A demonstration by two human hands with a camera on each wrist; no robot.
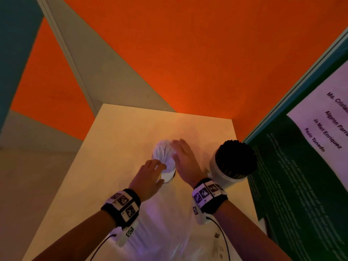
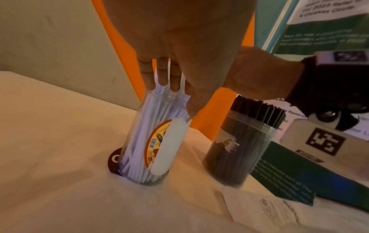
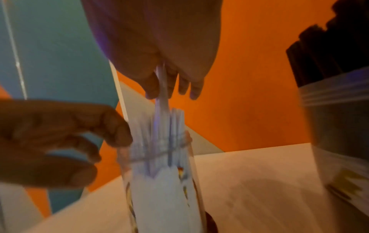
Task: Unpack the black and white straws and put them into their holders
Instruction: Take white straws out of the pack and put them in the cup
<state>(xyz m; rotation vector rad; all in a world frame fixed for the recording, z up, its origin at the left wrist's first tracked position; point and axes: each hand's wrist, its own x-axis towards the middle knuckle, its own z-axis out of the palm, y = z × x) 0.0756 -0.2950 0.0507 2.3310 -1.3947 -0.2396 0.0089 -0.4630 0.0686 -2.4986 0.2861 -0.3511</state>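
While the left hand is gripping the jar, the flat right hand is pressing straight down on the upright white straws.

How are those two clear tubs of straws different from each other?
The clear plastic holder of white straws has pale contents; the clear plastic holder of black straws looks dark throughout. Both hands are at the white one, the left hand by its rim and the right hand over its tops; nothing touches the black one. The white one carries a round orange label. Both stand upright on the cream table, lidless.
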